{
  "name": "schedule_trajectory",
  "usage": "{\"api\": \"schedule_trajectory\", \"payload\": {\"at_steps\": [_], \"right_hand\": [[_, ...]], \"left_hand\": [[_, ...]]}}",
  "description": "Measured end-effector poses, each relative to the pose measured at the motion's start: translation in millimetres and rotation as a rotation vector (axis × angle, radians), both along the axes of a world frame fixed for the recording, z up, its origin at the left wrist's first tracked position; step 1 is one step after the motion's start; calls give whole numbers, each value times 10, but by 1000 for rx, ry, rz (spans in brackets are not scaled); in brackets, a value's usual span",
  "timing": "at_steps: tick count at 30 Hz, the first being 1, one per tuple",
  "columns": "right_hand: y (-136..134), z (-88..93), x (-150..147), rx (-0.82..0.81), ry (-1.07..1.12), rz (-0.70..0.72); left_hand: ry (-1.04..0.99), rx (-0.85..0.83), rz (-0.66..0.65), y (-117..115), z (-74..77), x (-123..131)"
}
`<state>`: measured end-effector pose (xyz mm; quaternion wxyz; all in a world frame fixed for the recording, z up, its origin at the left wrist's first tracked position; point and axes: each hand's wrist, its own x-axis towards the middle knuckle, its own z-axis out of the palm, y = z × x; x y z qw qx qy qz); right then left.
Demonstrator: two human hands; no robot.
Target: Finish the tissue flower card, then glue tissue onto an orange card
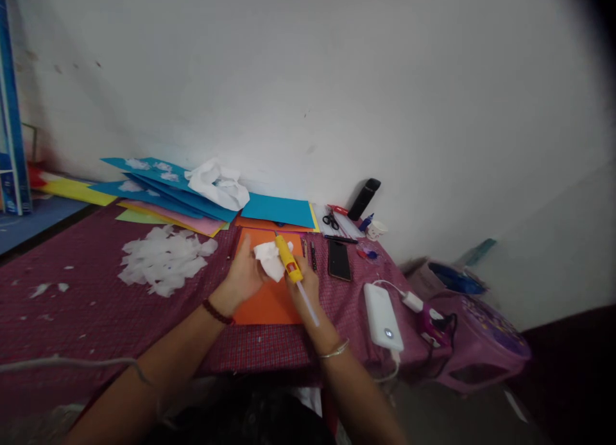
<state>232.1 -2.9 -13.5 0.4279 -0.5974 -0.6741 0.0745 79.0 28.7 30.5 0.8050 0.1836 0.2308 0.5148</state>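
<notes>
My right hand (308, 283) grips a yellow glue gun (289, 259), its nozzle pointing up and away from me. A clear glue stick (307, 302) sticks out of its back end, over my wrist. Beside the gun is a crumpled piece of white tissue paper (270, 260), held by my left hand (244, 271), whose fingers are partly hidden behind it. Both hands are above an orange sheet (269, 307) on the table. To their left lies a heap of torn white tissue pieces (163, 259).
Blue sheets (192, 204) carry white tufts and a crumpled white sheet (219, 183) at the back left. On the right are a phone (339, 261), scissors (331, 221), a black bottle-like object (364, 199), a paper cup (376, 230) and a white power bank (384, 316) with cables.
</notes>
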Motion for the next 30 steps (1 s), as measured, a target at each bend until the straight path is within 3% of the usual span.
{"api": "schedule_trajectory", "payload": {"at_steps": [6,14,22,30], "right_hand": [[-22,-1,12,58,-38,19],[7,45,-3,6,-293,79],[-4,96,-63,-79,-589,54],[-27,62,-181,-70,-648,87]], "left_hand": [[19,-57,76,70,-35,-6],[192,35,-40,50,-131,-39],[263,15,-8,51,-74,18],[245,-29,-78,25,-17,88]]}}
